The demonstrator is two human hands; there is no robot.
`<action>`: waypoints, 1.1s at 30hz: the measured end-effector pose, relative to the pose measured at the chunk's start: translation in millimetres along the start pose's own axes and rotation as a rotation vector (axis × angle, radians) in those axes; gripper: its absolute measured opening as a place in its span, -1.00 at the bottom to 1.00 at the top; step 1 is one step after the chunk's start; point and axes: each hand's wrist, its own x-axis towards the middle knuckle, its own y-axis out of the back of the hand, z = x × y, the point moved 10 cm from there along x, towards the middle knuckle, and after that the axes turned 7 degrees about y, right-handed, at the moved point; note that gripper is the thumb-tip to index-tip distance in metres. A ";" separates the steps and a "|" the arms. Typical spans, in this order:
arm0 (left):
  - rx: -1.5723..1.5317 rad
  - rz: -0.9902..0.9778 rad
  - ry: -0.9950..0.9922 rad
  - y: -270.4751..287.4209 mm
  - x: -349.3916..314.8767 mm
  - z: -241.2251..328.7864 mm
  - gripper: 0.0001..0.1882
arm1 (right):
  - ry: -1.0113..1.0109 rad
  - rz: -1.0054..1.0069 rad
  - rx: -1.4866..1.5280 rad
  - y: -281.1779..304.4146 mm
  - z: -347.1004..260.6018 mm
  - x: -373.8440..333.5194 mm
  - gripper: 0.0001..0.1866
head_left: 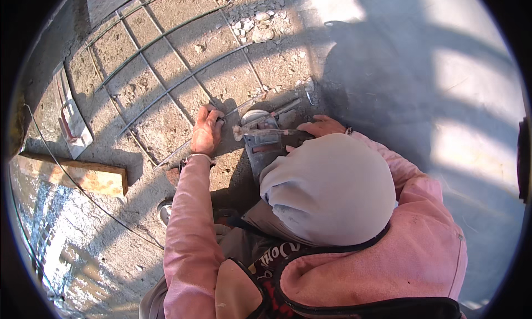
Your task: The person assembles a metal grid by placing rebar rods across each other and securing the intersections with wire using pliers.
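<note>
Left hand [206, 131] lay palm-down, fingers closed over a rod of the rebar grid [166, 64], pressing it to the ground. Right hand [324, 125] sat at about 3 o'clock from the left, wrapped round the handle of an angle grinder [263, 141]; how tightly it gripped could not be told, the palm being hidden. The grinder lay between the two hands, its disc guard [254, 117] toward 12 o'clock, just beside the left fingertips and close to the rod they held. The grid ran off from the left hand toward 11 o'clock, across rough concrete ground [354, 53]. Loose rubble [256, 25] lay at 12 o'clock beyond the grid. A wooden plank [75, 175] rested at 9 o'clock from the left hand, well apart, with a flat metal float [71, 119] just above it near the picture's left edge. A thin cable [94, 200] trailed over the ground at 8 o'clock. Outdoor light; hard sun and barred shadows across the slab toward 2 o'clock. Pink sleeves [191, 236] on both arms.
</note>
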 end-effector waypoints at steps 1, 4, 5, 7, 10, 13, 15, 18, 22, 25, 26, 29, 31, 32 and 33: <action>0.003 -0.012 0.009 1.5 -0.2 2.6 -0.77 | -0.045 0.019 0.088 -19.9 14.1 -21.8 -0.54; 0.042 -0.042 0.013 3.0 -1.1 10.6 -0.82 | -0.247 0.105 0.366 -95.7 35.4 -78.8 -0.58; 0.050 -0.034 0.022 4.3 -0.8 11.4 -0.82 | -0.383 0.038 0.342 -132.5 39.4 -92.8 -0.60; 0.037 -0.021 0.044 3.4 1.9 11.4 -0.86 | -0.456 0.059 0.315 -179.1 34.3 -101.0 -0.60; -0.042 0.034 0.047 4.9 4.6 9.6 -0.90 | -0.732 -0.082 0.313 -228.2 44.9 -99.7 -0.62; 0.003 0.069 0.023 4.2 6.4 8.5 -0.91 | -0.464 0.434 0.230 -148.9 37.4 -71.0 -0.68; 0.036 0.092 0.019 3.3 7.6 7.8 -0.91 | -0.379 0.657 0.258 -95.3 43.0 -66.0 -0.75; 0.035 0.108 0.065 0.0 10.1 5.7 -0.88 | -0.458 0.807 0.389 -46.1 82.5 -57.8 -0.79; 0.187 0.071 0.173 -8.0 15.7 4.3 -0.87 | -0.694 0.920 0.470 -35.5 134.8 -73.1 -0.82; 0.259 0.010 0.223 -10.6 22.7 4.5 -0.88 | -0.823 0.979 0.510 -54.2 156.0 -93.7 -0.82; 0.246 -0.017 0.263 -10.8 25.7 1.9 -0.88 | -0.844 0.929 0.515 -64.0 159.2 -96.9 -0.82; 0.267 -0.093 0.348 -12.9 36.1 -3.2 -0.84 | -0.859 0.821 0.410 -85.3 153.4 -106.7 -0.82; 0.295 -0.169 0.443 -14.7 43.1 -11.9 -0.82 | -0.870 0.824 0.342 -94.1 144.8 -114.5 -0.81; 0.296 -0.189 0.447 -14.4 45.0 -11.7 -0.78 | -0.885 0.859 0.328 -96.6 141.1 -119.9 -0.81; 0.287 -0.233 0.465 -14.7 44.7 -13.2 -0.77 | -0.951 0.856 0.338 -103.2 140.7 -125.3 -0.81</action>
